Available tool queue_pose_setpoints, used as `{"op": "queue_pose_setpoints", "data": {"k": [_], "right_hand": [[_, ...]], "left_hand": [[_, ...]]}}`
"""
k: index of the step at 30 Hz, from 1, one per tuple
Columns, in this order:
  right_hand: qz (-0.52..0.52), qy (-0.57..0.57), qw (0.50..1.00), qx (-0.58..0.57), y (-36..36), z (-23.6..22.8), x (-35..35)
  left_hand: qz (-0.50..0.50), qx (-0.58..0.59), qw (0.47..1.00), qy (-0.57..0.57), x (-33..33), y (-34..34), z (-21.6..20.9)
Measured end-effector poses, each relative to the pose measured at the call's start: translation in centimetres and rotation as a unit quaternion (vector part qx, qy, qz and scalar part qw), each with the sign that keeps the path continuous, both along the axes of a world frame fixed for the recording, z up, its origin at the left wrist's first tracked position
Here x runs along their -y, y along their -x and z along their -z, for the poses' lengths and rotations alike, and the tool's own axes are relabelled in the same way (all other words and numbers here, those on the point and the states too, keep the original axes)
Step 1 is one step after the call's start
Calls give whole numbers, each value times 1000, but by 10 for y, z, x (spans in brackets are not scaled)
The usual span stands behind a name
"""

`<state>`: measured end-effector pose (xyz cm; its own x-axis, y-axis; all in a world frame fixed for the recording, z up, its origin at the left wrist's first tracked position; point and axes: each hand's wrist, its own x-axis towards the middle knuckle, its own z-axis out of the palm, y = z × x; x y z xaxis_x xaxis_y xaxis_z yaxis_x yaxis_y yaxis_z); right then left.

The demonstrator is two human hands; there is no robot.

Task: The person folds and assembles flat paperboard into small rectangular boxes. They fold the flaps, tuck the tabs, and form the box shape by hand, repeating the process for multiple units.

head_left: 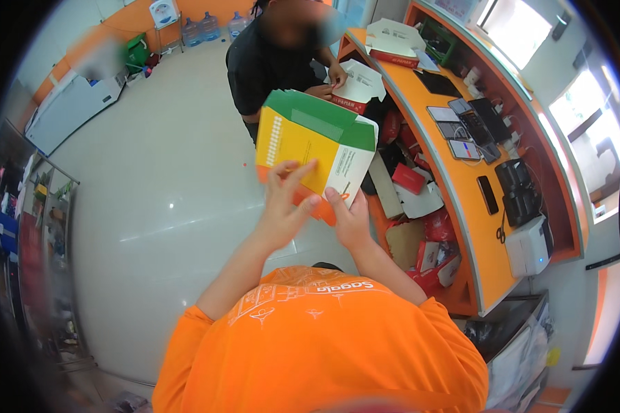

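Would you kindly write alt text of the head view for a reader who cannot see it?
An orange-shirted person grips a multicoloured cardboard box with the right hand, the left hand spread over its yellow panel. Ahead, a black-clad co-worker handles a white and red carton beside an orange counter bearing a black phone and scissors.

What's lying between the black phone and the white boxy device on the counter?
Scissors lie between the phone and the device on the orange counter; the head view shows them.

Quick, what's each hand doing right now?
Left hand: open, spread over the yellow-and-green box; firm contact can't be told.
Right hand: closed, holding the box near its lower edge.
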<state>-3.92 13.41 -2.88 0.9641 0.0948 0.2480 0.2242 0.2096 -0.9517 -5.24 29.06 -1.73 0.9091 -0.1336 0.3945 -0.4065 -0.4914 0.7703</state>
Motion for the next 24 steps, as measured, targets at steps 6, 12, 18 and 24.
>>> {"op": "queue_pose_setpoints", "data": {"k": [6,12,18,24], "right_hand": [[-33,27,998,-36,-8,10,18],[-33,-124,991,-41,-30,21,61],[127,93,986,44,-57,33,156],[103,164,981,-6,-87,45,266]], "left_hand": [[-195,-23,963,186,-29,-9,1],[-78,-160,931,318,-25,-30,-7],[77,-251,893,366,82,-72,10],[318,-269,890,187,192,-119,-13]]}}
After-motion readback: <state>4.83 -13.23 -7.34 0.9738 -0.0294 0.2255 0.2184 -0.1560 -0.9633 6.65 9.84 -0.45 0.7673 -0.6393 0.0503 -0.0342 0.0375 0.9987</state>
